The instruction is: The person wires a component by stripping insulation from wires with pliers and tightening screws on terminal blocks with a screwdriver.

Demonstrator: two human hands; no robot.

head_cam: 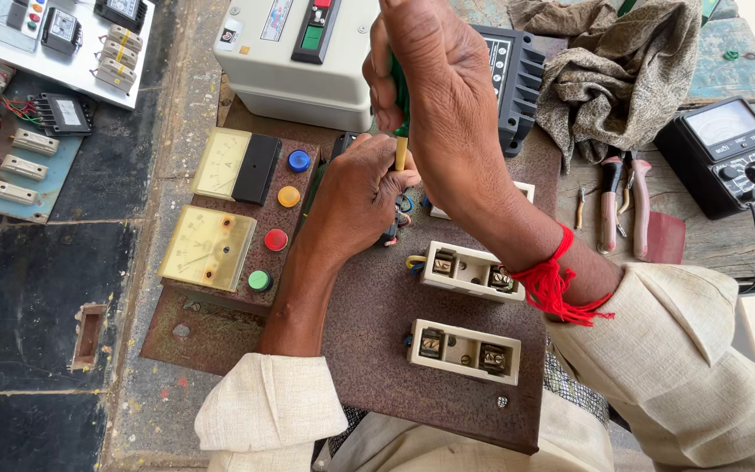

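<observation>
The green-handled screwdriver (401, 114) is held upright in the right hand (434, 96), the grip wrapped tight around its handle, tip pointed down at the panel. Just below, the left hand (360, 197) is curled over a cluster of coloured wires (405, 206), its grip closed, though what exactly is pinched cannot be told. Both are set over the rusty brown panel (377, 341), where two cream terminal blocks (469, 269) are mounted near the right wrist. Two yellowed meters (211, 247) and coloured round buttons (288, 197) are seen left; pliers (640, 210) and a black multimeter (731, 153) lie on the wooden surface (718, 240) right.
</observation>
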